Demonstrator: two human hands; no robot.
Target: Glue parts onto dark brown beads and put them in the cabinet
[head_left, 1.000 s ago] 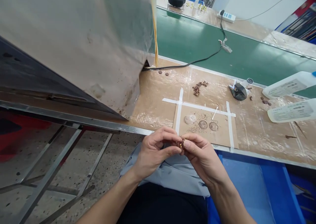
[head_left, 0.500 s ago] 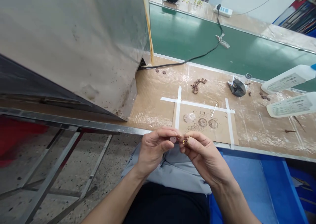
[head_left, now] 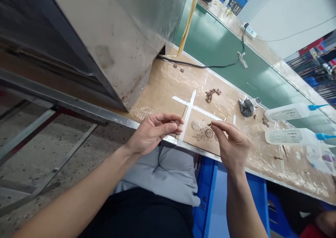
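Head view: clock centred on the card (head_left: 210, 147), 12 at the top of the view.
Left hand (head_left: 154, 130): 9 o'clock, near the bench's front edge; fingers bent, thumb drawn in, gripping a disc (head_left: 177, 123) near the tips.
Right hand (head_left: 232, 141): 3 o'clock, over the card's right portion; thumb and forefinger pinched together on a brown piece (head_left: 209, 124), its form too small to tell.
Disc: within the left hand's fingers, well apart from the brown piece.
On card: brown round (head_left: 209, 133); clear round (head_left: 197, 125) at its 10 o'clock; dark specks (head_left: 200, 137) scattered at its 8 o'clock.
Tape (head_left: 190, 104): white strips, crossing at 11 o'clock.
Cluster (head_left: 209, 96): copper-coloured pieces, 1 o'clock, beyond the tape.
Loose discs (head_left: 175, 66): two, dark, 11 o'clock, just beside one another.
Cord (head_left: 204, 67): black, 12 o'clock.
Housing (head_left: 126, 49): grey metal, 10 o'clock.
Bag (head_left: 246, 107): black, crumpled, 2 o'clock.
Bottles (head_left: 285, 112): two, blue-nozzled, about 3 o'clock.
Bin (head_left: 207, 182): blue, 6 o'clock, below the bench's edge.
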